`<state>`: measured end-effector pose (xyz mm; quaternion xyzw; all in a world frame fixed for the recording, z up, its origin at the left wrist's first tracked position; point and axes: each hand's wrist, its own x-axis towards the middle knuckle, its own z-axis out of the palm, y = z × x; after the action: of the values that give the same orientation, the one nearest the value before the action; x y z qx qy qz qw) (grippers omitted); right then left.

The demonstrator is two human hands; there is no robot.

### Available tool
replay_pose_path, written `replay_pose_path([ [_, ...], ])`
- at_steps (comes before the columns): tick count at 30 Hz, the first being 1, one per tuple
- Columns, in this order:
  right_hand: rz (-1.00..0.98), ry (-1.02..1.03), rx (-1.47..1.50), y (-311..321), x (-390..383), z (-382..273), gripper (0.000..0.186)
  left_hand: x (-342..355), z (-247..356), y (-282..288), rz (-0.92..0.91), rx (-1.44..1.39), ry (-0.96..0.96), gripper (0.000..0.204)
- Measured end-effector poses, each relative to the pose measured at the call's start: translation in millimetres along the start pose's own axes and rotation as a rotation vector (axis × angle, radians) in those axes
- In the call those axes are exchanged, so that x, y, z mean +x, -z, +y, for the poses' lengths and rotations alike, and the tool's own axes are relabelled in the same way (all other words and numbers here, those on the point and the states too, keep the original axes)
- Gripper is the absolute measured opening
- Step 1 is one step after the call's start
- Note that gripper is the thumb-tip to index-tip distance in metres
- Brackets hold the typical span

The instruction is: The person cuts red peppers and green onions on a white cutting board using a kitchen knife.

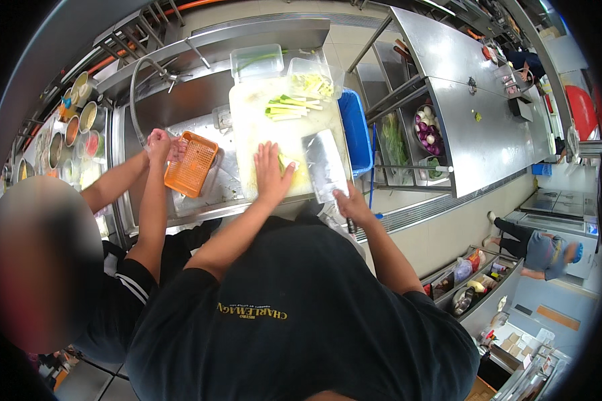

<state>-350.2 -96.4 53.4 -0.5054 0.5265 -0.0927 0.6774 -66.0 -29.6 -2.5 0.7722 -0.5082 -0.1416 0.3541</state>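
My right hand point(353, 204) is closed around the dark handle of a cleaver point(325, 164), its broad blade lying over the right side of the white cutting board point(249, 113). On the board, my left hand point(271, 170) rests with fingers stretched out. Beside its thumb shows a small pale-green vegetable piece point(285, 161), partly covered. Farther up the board lie several cut green-and-white stalks point(291, 105). A clear container point(331, 75) with chopped pale-green pieces overlaps the board's far right corner. To its left stands another clear container point(257, 62) with a few green stalks inside.
On my left, a person's hands point(160, 144) are beside an orange basket point(192, 164) in the steel sink point(160, 100). A blue bin point(356, 130) stands right of the board. Farther right are a steel table point(441, 50) and a bowl of onions point(428, 130). Another person point(545, 252) is at far right.
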Motion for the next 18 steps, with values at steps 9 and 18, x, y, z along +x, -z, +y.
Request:
replay_pose_path([
  [9,-0.080,0.239,-0.294,-33.6,11.7,-58.0,0.048,52.9,96.3,-27.1,0.245,-0.256,-0.055,0.065],
  [18,0.358,0.624,-0.633,64.9,78.7,-193.0,0.028,255.6,128.2,-46.7,0.274,-0.245,-0.180,0.028],
])
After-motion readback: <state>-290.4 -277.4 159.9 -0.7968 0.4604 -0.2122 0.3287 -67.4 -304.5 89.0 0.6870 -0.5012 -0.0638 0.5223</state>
